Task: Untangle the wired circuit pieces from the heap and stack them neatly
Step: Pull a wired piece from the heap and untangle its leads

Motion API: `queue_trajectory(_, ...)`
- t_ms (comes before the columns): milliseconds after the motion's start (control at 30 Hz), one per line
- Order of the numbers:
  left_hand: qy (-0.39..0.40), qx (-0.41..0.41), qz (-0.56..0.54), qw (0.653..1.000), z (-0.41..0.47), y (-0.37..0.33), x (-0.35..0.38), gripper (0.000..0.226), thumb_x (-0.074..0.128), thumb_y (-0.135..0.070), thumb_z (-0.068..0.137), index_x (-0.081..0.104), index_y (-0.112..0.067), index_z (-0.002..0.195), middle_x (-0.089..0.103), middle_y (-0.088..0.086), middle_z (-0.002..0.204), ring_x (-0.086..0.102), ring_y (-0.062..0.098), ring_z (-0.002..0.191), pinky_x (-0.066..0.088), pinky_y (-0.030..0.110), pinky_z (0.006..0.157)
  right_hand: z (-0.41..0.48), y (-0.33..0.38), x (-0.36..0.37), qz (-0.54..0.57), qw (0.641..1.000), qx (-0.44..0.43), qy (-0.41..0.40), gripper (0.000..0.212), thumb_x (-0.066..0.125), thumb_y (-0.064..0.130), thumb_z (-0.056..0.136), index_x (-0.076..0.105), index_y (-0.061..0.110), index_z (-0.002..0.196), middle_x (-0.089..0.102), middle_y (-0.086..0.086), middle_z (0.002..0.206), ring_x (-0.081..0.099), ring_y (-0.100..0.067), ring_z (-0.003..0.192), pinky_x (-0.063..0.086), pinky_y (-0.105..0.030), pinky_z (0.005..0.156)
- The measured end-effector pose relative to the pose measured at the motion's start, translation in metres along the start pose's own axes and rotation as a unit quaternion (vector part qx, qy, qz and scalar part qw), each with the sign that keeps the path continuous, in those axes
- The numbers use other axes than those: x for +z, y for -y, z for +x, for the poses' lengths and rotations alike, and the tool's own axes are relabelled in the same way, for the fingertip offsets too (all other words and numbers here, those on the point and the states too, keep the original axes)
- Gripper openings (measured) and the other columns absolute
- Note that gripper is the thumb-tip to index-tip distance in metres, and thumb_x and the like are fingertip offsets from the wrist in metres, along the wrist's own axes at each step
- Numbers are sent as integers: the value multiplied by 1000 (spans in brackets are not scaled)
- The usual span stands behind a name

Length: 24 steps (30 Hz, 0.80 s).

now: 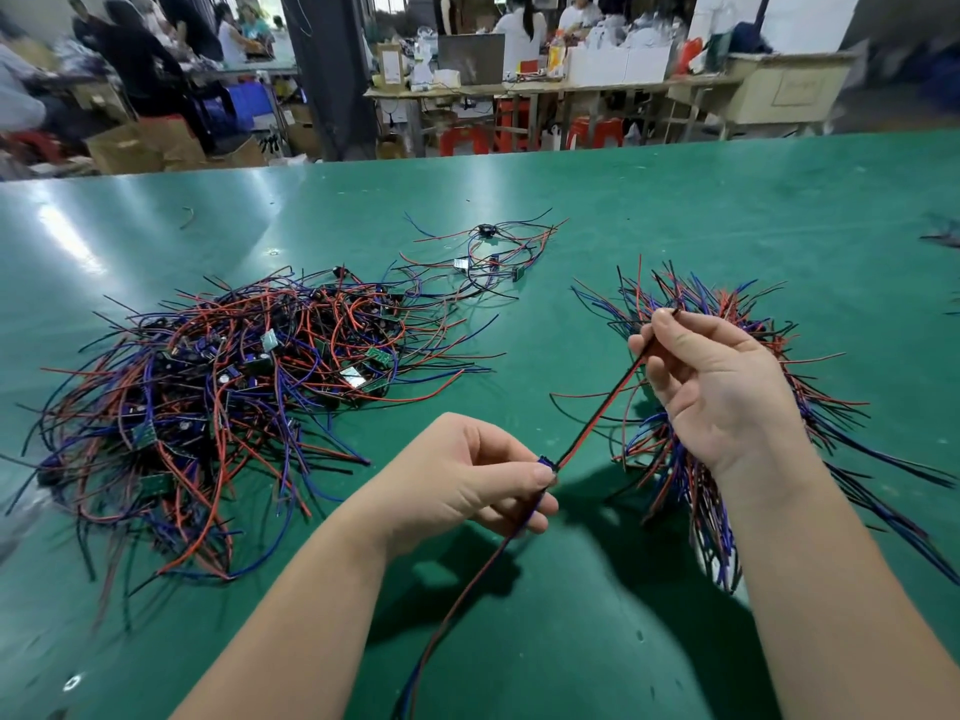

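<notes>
Two hands (467, 475) (717, 392) pinch one piece (600, 412); three piles (218, 387) (488, 257) (701, 298).

The left hand's (467, 480) thumb and fingers hide most of the small blue wired circuit piece (546, 461); its hanging red and blue wires (451, 614) leave the bottom edge. The right hand (727, 392) covers part of the spiky multicoloured wire stack (719, 304)

On our green desk (675, 200), the tangled heap of red-and-blue wired circuit pieces (223, 387) lies left, the fanned wire stack (701, 298) right, a small wire cluster (493, 262) behind, between them.
</notes>
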State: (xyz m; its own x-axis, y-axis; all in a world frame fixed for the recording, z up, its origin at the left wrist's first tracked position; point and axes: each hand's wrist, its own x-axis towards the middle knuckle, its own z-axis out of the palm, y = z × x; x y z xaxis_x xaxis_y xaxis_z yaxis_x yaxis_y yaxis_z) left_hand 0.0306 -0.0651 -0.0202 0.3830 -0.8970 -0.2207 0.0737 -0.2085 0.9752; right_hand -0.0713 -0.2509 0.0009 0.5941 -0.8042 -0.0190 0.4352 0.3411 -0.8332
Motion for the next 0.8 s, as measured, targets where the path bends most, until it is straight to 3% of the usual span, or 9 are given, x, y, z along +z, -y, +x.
queue_trajectory(200, -1, -17, 25, 1000, 2, 4, -5, 12, 68, -10, 85, 68, -12, 73, 74, 11, 74, 71, 18, 63, 51, 20, 52, 1, 0, -5, -69, 997, -3, -45, 23, 65, 0, 82, 52, 10, 66, 56, -8, 58, 67, -19, 51, 44, -17, 38)
queue_trajectory(300, -2, -26, 28, 999, 2, 6, -8, 15, 67, -12, 86, 69, -13, 71, 73, 11, 74, 70, 17, 63, 51, 19, 51, 3, -8, -3, -146, 989, -15, -30, 12, 63, 5, 88, 60, 3, 77, 61, -9, 60, 67, -19, 51, 50, -21, 42)
queue_trajectory(333, -23, -24, 15, 999, 4, 6, -9, 13, 67, -12, 86, 69, -11, 73, 73, 11, 74, 70, 17, 62, 52, 20, 51, 3, -12, -3, -214, 975, -35, -38, 8, 62, 9, 90, 63, 1, 90, 63, -9, 66, 67, -18, 53, 53, -23, 45)
queue_trajectory(400, -99, -15, -30, 994, 8, 7, -11, 12, 66, -16, 87, 67, -7, 79, 73, 10, 73, 70, 16, 62, 54, 21, 53, 3, -21, -6, -425, 896, -109, -65, 35, 63, 19, 91, 53, 7, 122, 63, -4, 77, 69, -20, 66, 59, -35, 58)
queue_trajectory(467, -178, -5, -67, 982, 13, 8, -14, 16, 67, -20, 86, 68, -5, 80, 74, 9, 74, 70, 14, 62, 53, 20, 52, -5, -26, 0, -519, 839, -161, -32, 40, 64, 27, 88, 47, 19, 123, 61, 1, 77, 67, -24, 75, 57, -47, 70)
queue_trajectory(533, -223, 5, -90, 971, 16, 9, -15, 19, 70, -23, 83, 69, -4, 79, 74, 10, 75, 70, 14, 62, 54, 21, 51, -18, -35, 10, -514, 837, -172, 75, 27, 67, 31, 85, 55, 24, 109, 61, 5, 75, 65, -18, 69, 56, -44, 69)
queue_trajectory(633, -217, 24, -97, 971, 17, 10, -13, 24, 69, -31, 75, 72, -8, 77, 73, 10, 74, 68, 16, 62, 53, 23, 51, -34, -53, 26, -528, 796, -201, 217, 22, 76, 29, 78, 64, 26, 96, 64, 8, 79, 60, -6, 66, 52, -23, 68)
queue_trajectory(700, -184, 44, -97, 977, 16, 10, -10, 24, 63, -31, 80, 73, -10, 76, 71, 8, 72, 67, 16, 61, 54, 25, 52, -36, -59, 30, -519, 790, -237, 223, 22, 77, 18, 76, 67, 21, 96, 67, 7, 82, 60, -6, 69, 51, -21, 69)
queue_trajectory(800, -160, 66, -99, 980, 15, 7, -7, 24, 54, -27, 92, 72, -13, 84, 74, 1, 84, 71, 16, 79, 57, 27, 61, -33, -52, 28, -474, 820, -276, 166, 23, 74, 10, 77, 71, 18, 99, 69, 6, 86, 64, -10, 71, 54, -28, 72)
